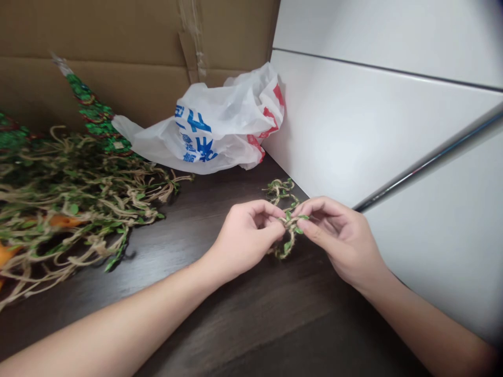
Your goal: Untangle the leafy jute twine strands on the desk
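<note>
Both hands pinch one length of leafy twine (288, 246), a tan jute cord with small green leaves. My left hand (247, 235) is closed on it with thumb and forefinger. From the other side my right hand (338, 230) grips the same cord, its fingertips a short way from the left ones. The cord loops between and below the fingers, and another curl of it rests on the dark wood surface just beyond. Fingertips partly hide where the strands cross, so I cannot tell whether they are knotted.
A heap of similar leafy twine (78, 193) lies at the left, with orange pieces (65, 221) in it. Behind it stands a green tinsel cone (92, 112). A white plastic bag (157, 141) leans by the cardboard (129, 31). White panels and a dark pole (416, 170) border the right.
</note>
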`<action>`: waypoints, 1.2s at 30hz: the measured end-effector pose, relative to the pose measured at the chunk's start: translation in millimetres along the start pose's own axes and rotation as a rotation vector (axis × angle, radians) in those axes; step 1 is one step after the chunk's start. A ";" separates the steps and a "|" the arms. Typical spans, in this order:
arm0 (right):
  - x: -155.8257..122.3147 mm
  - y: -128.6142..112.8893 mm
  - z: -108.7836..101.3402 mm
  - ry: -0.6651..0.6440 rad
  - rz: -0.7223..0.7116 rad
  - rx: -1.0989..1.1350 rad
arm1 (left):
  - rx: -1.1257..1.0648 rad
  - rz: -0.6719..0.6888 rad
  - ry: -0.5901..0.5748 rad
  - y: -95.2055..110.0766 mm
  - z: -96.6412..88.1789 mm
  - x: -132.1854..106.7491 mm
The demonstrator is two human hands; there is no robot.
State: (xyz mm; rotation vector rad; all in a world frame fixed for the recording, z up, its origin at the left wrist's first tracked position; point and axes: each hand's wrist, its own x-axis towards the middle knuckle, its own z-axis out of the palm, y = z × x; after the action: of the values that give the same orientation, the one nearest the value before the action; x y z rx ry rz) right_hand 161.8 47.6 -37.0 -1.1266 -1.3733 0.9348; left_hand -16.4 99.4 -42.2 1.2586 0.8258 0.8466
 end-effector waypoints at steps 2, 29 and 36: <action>-1.1 -0.1 0.0 0.000 0.000 0.002 | -0.002 -0.020 -0.029 0.7 -0.4 -0.6; -4.4 -0.3 2.5 -0.021 -0.016 -0.160 | 0.256 0.191 0.035 -4.1 -2.3 -4.0; -9.3 -2.0 2.1 -0.063 -0.132 -0.201 | -0.067 -0.032 0.073 7.1 -8.7 1.1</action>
State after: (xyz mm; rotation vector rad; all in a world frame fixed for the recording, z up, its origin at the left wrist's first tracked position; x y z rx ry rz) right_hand 159.2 38.2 -37.6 -1.1475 -1.6007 0.7551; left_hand -24.2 105.0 -36.3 1.1582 0.8667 0.8913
